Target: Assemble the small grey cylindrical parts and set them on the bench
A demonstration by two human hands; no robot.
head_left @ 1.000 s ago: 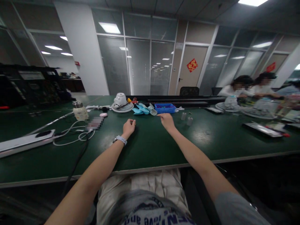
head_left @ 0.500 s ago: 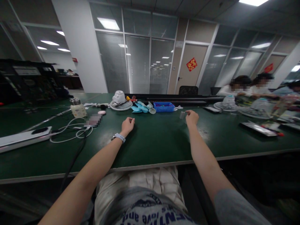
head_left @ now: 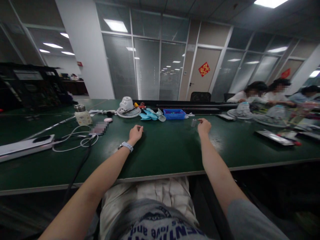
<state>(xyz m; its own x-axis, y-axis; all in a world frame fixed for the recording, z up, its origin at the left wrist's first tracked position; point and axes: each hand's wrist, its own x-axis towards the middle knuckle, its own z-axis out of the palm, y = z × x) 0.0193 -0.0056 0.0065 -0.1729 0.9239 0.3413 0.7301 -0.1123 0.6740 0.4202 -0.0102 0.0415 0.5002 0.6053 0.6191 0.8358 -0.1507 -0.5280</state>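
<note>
My left hand (head_left: 135, 134), with a watch (head_left: 127, 146) at the wrist, rests on the green table, its fingers curled in against the thumb. Whatever those fingers hold, if anything, is too small to make out. Farther right, my right hand (head_left: 204, 126) is closed in a pinch, fingertips pointing left. Just beside them a small grey metal cylinder (head_left: 194, 123) stands upright on the table; a narrow gap seems to separate it from the fingers. Whether the pinch contains something small I cannot see.
Behind my hands lie blue fan blades (head_left: 149, 114), a blue basket (head_left: 174, 114) of small parts and a white fan housing (head_left: 127, 107). To the left are a patterned bottle (head_left: 82, 116), white cables (head_left: 86, 142) and a power strip (head_left: 27, 146). People sit at right near a tray (head_left: 274, 137).
</note>
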